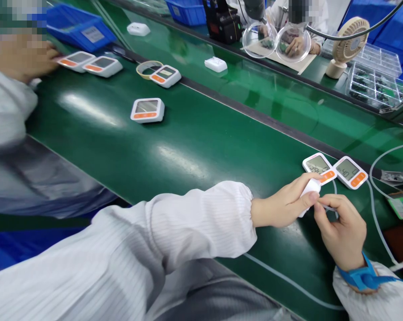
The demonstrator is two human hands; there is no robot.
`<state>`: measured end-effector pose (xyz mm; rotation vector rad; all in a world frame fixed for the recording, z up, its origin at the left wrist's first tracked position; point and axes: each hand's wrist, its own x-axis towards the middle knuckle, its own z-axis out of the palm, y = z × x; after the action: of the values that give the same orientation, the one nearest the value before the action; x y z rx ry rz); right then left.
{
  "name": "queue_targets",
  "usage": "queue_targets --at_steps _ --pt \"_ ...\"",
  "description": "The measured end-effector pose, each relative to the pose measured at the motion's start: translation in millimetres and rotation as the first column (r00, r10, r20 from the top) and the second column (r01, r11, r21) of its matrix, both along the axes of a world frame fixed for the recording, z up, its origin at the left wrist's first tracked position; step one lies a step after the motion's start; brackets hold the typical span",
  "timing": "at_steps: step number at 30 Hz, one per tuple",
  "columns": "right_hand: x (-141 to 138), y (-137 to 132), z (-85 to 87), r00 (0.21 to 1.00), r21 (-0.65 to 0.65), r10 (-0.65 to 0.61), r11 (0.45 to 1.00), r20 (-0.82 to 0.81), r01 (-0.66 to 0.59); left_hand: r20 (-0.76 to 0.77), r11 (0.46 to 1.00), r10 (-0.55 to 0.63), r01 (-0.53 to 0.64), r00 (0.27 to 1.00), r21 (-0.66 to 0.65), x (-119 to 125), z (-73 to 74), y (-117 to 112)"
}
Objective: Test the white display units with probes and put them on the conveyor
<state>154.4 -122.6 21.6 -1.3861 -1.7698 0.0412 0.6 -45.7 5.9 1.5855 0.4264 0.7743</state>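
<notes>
Left hand (283, 204) grips a small white piece (310, 188), right hand (344, 229) pinches its near end, beside a lit monitor (318, 166). Seems a fitting step; next calls for steady alignment

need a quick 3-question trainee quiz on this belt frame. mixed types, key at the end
1. What does the left hand hold?
2. True or false: the near display unit and the far display unit, side by side on the green belt by the hands, both show digits.
3. Which hand wears the blue wrist strap? A. left hand B. right hand C. neither

Key
1. A small white part; the right fingers pinch its end too.
2. True
3. B
</notes>
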Motion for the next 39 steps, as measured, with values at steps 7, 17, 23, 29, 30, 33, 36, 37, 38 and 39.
queue_targets --at_steps 7,17,23,29,30,33,36,37,38,39 --pt "1.3 0.0 -1.1 0.999 0.011 0.029 1.0 0.025 -0.03 -0.044 0.989 0.048 -0.041 0.998 0.143 -1.2 -1.5 -0.6" --pt "4.6 2.1 -5.4 1.0 0.018 -0.002 1.0 -0.007 0.002 0.035 1.0 -0.013 0.014 0.999 -0.003 -1.9 1.7 8.4" --pt "9.0 -5.9 -10.7 0.999 0.085 0.03 0.996 -0.037 -0.026 0.04 0.938 0.175 -0.155 0.984 -0.31 4.9 -3.1 11.7" --pt "3.7 -10.3 -16.0 0.969 -0.355 0.184 0.906 -0.161 -0.231 -0.065 0.976 0.105 -0.115 0.992 -0.186 0.7 -1.6 13.0" --pt "3.4 -10.6 -16.5 0.979 -0.363 0.135 0.914 -0.152 -0.182 -0.088 0.985 0.071 -0.084 0.994 -0.151 -0.7 -0.4 14.1" --pt "4.2 -12.0 -16.4 0.991 -0.331 0.01 0.942 -0.136 -0.055 -0.081 0.991 -0.077 0.068 0.994 -0.114 -4.8 3.5 20.0" --pt "6.6 -12.8 -14.6 0.978 -0.265 -0.121 0.962 -0.169 0.074 0.019 0.924 -0.302 0.297 0.953 -0.24 -7.5 5.0 25.4" --pt "7.5 -12.5 -14.1 0.971 -0.246 -0.151 0.964 -0.186 0.103 0.057 0.887 -0.36 0.361 0.931 -0.288 -7.7 4.6 26.3" --pt "8.4 -12.1 -13.8 0.965 -0.228 -0.168 0.966 -0.2 0.121 0.092 0.854 -0.397 0.405 0.913 -0.326 -7.7 3.7 26.7" --pt "9.3 -11.5 -13.8 0.962 -0.213 -0.172 0.969 -0.21 0.127 0.12 0.83 -0.421 0.435 0.899 -0.35 -7.4 2.7 26.8"
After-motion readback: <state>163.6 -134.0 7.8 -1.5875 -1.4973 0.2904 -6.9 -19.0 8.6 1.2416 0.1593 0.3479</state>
